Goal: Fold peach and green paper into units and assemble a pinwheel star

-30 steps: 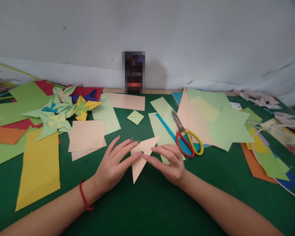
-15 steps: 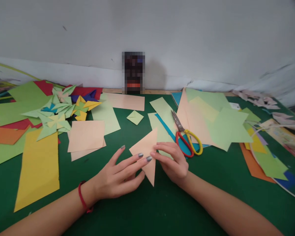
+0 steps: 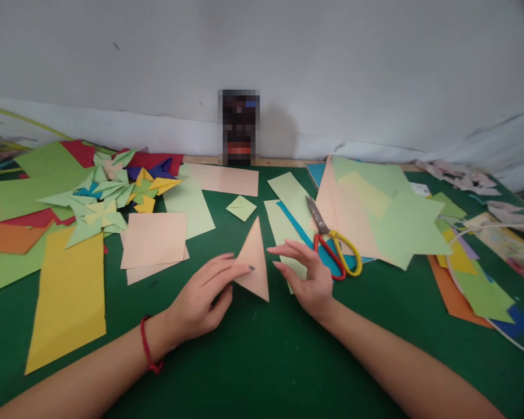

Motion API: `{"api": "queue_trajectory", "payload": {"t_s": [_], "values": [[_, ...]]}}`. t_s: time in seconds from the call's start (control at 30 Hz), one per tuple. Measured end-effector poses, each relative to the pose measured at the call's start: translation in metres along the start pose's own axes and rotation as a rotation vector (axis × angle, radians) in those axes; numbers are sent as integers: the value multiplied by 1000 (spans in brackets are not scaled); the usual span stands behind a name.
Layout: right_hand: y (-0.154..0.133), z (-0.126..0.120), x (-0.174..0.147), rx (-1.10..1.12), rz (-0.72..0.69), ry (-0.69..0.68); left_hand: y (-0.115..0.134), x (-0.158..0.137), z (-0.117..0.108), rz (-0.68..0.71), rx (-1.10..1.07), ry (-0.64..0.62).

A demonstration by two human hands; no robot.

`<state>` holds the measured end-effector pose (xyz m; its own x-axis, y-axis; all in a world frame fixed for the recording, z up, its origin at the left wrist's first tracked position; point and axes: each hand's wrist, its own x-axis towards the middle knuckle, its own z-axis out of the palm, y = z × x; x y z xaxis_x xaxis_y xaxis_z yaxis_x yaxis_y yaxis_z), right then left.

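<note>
A folded peach paper triangle (image 3: pixel 254 253) is pinched at its left side by my left hand (image 3: pixel 205 294), one finger lying over its face and the thumb beneath. Just right of the triangle, my right hand (image 3: pixel 308 276) holds nothing, its thumb and fingers apart. Scissors (image 3: pixel 327 233) with a red and a yellow handle lie beyond my right hand. A small folded light green square (image 3: pixel 241 208) rests behind the triangle. To the left of my left hand are stacked peach paper squares (image 3: pixel 153 240).
A yellow paper sheet (image 3: pixel 67 302) lies at the left, below a pile of folded paper shapes (image 3: pixel 102 192). Light green sheets (image 3: pixel 408 227) overlap at the right, near a white cable (image 3: pixel 456 279). Against the wall stands a blurred dark upright object (image 3: pixel 240 125).
My right hand has let go of the peach paper and moved slightly away. My left hand has shifted left and turned the paper, which now shows as a narrower triangle.
</note>
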<state>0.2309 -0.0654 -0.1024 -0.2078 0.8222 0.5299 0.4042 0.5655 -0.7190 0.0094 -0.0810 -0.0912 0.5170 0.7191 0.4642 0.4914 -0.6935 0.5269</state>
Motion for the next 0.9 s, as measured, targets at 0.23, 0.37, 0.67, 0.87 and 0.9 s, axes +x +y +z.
{"api": "queue_trajectory", "payload": {"t_s": [0.23, 0.37, 0.67, 0.87, 0.9], "values": [[2, 1, -2, -9, -103, -66, 3, 3, -6, -173, -297, -61], [-2, -2, 0, -89, -139, -181, -1, 3, -3, -235, -272, 34], [-6, 7, -2, -314, -155, -236, 2, -3, 4, 175, 439, 88], [-2, 7, -5, -409, -172, -295, 8, -4, 1, 291, 546, -66], [-1, 6, -5, -454, -163, -299, 8, -5, 1, 289, 546, -77]]}}
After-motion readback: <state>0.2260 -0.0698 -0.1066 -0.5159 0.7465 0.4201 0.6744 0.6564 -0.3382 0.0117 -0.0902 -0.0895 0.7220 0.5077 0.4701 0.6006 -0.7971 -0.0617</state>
